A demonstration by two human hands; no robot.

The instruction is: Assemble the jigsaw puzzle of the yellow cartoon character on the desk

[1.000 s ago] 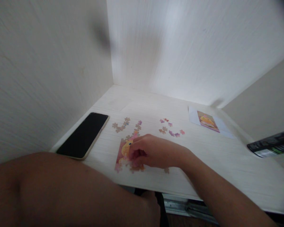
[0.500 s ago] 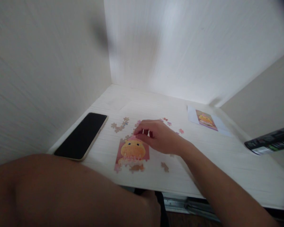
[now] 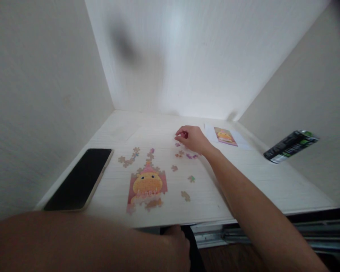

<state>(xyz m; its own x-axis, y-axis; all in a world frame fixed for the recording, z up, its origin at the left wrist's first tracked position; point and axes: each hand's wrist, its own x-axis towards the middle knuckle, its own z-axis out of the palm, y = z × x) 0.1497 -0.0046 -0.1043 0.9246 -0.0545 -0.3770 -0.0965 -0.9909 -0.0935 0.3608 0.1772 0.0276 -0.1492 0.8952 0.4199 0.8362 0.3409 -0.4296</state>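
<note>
My right hand (image 3: 191, 138) hovers over the loose puzzle pieces (image 3: 191, 155) at the back of the white table. Its thumb and forefinger are a little apart, and nothing shows between them. In front lies a partly joined jigsaw puzzle (image 3: 147, 183), with a yellow plush face, a pink hat and candles; its edges are uneven. A narrow row of joined pieces sticks up from the hat. My left hand (image 3: 178, 243) is low, below the table's front edge, away from the puzzle. Its fingers are curled, with the tips hidden.
A black-screened phone (image 3: 81, 177) lies on the left. A curved chain of joined pieces (image 3: 129, 159) sits beyond the puzzle. To its right are single pieces (image 3: 185, 195). A printed reference picture (image 3: 226, 136) and a dark can (image 3: 290, 146) are at right. Pale walls enclose the table.
My right hand has left the puzzle's hat and moved back and right to the loose pieces, its fingers parting slightly. The row above the hat is uncovered. The whole view has shifted.
</note>
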